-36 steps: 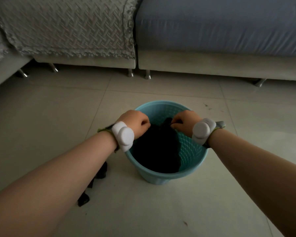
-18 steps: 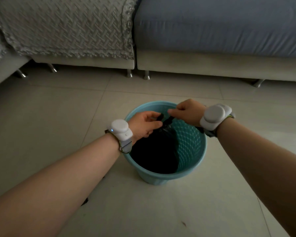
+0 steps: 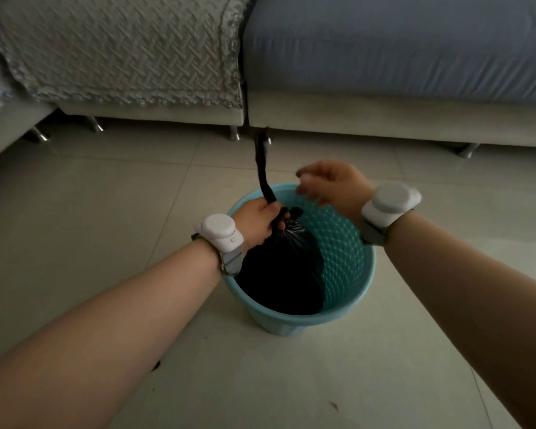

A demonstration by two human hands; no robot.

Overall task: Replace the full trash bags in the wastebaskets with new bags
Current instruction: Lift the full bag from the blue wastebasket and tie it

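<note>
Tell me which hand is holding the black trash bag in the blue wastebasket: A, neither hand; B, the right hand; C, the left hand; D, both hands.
C: the left hand grips the gathered neck of the trash bag inside the wastebasket, while the right hand hovers open above the rim, touching nothing.

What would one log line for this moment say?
stage: closing full bag | left hand: grips black trash bag at its gathered neck | right hand: open, blurred, above blue wastebasket | bag: inside wastebasket
</note>
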